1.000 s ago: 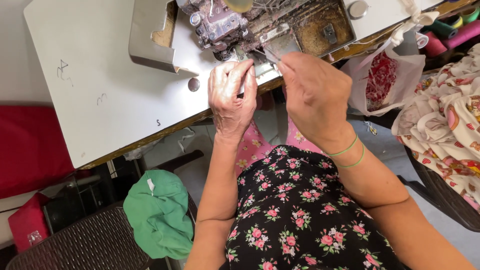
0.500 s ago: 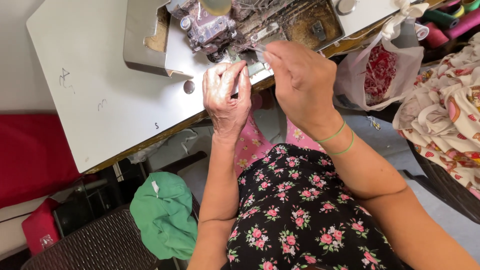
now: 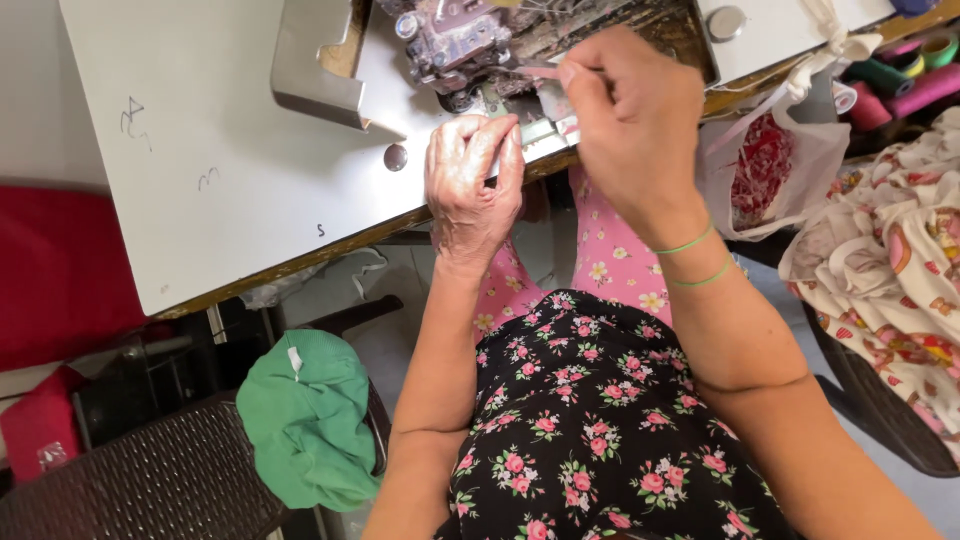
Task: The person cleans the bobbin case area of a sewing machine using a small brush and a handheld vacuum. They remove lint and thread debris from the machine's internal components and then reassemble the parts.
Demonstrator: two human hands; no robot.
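Tweezers (image 3: 535, 72) leftward (level) in right hand (image 3: 640, 120)

Matt white tabletop (image 3: 220, 200), glossy metal sewing machine (image 3: 470, 45), cloth garment (image 3: 310, 420).

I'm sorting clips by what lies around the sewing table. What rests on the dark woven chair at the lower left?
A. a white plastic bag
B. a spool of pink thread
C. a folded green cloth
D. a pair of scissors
C: a crumpled green cloth with a small white tag lies on the edge of the dark woven chair, below the white sewing table.
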